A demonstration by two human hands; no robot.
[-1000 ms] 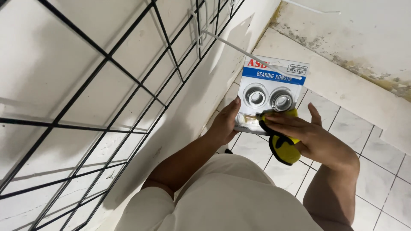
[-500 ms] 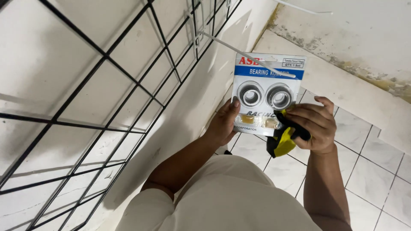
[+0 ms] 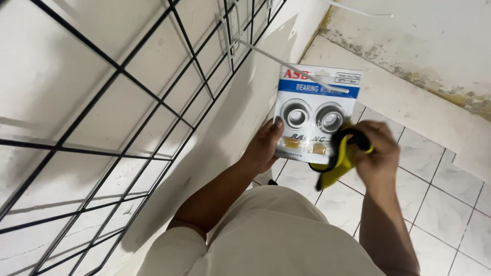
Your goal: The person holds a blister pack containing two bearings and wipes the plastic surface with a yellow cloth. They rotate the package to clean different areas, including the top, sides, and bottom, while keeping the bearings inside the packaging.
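My left hand (image 3: 263,148) grips the lower left edge of a blue-and-white blister pack (image 3: 313,113) that holds two round metal bearings. The pack hangs on a thin white hook (image 3: 286,66) that sticks out from a black wire grid panel (image 3: 128,97) on the wall. At the pack's lower right corner my right hand (image 3: 377,151) holds a yellow cloth (image 3: 341,163) with a dark patch against it. That hand is blurred.
The wire grid panel covers the white wall on the left. White floor tiles (image 3: 440,189) lie below. A stained white wall (image 3: 424,46) rises at the upper right. My light shirt (image 3: 266,235) fills the bottom.
My right hand has gone from the pack's lower front to its lower right corner with the yellow cloth. The left hand keeps its grip on the pack.
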